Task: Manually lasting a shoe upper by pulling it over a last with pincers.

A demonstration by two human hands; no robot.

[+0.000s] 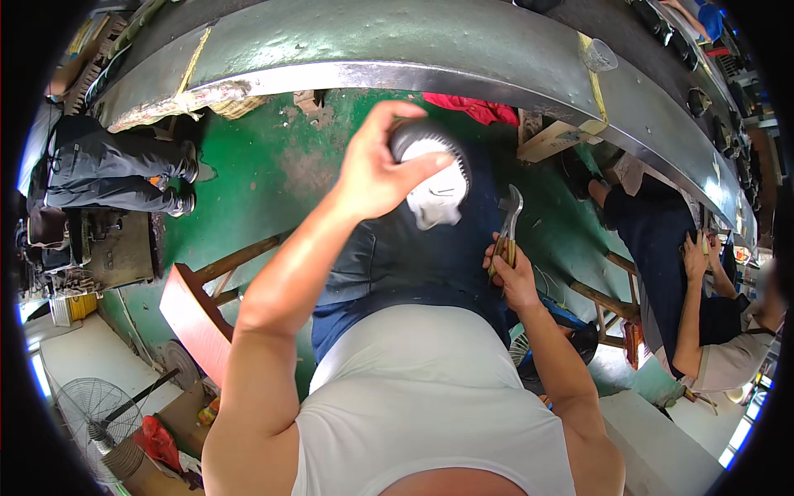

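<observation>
Sitting at the long grey workbench [463, 50], the person had the left hand [376, 165] raised in front of the chest, fingers and thumb wrapped over the rim of a round part [434, 178], black and ribbed around the edge with a white face turned toward the lap. Held up like that, off the bench and over the dark trousers, the face seemed tilted so it could be looked at or reached from the side. The right hand [513, 277] sat lower, just beside the knee, its fingers closed around the yellow handles of a pair of pliers [507, 227]; the metal nose pointed upward, near the round part but not touching it (whether the nose was parted, I could not tell). To the right, another person on a wooden stool [616, 302] had a hand on their own knee. A red cloth [480, 107] lay under the bench edge on the green floor [265, 174], and a standing fan [99, 413] stood well away at the left.
</observation>
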